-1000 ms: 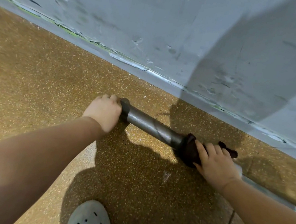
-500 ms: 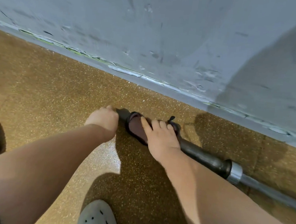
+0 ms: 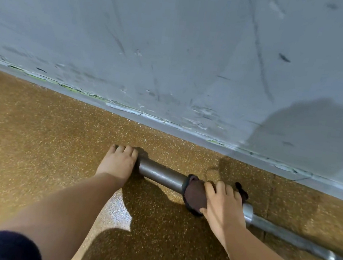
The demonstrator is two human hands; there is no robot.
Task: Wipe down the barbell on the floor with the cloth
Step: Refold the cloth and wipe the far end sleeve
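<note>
Since half a second ago the right hand (image 3: 222, 203) and its cloth (image 3: 194, 195) have slid away from the left hand (image 3: 118, 162), back along the thick sleeve (image 3: 161, 174) of the barbell (image 3: 292, 238) to the step where the sleeve meets the thinner shaft

Seen from above, the barbell lies on a speckled brown floor (image 3: 38, 137), near a scuffed grey wall (image 3: 174, 56) and roughly parallel to it. The left hand is closed over the sleeve's free end, fingers curled down past it, apparently steadying the bar. The right hand's fingers and thumb wrap the dark cloth around the sleeve, and a loose tail of cloth pokes out beyond the knuckles

Likely risks from here: if the left hand eases off, the round bar may roll toward the wall under the push of the wiping stroke. The cloth could bunch or slip free as it passes the step down to the narrow shaft, since the grip suits the thicker sleeve. The underside resting on the floor may be missed unless the bar is turned, and the rough floor could scrape the fingers tucked beneath
</note>
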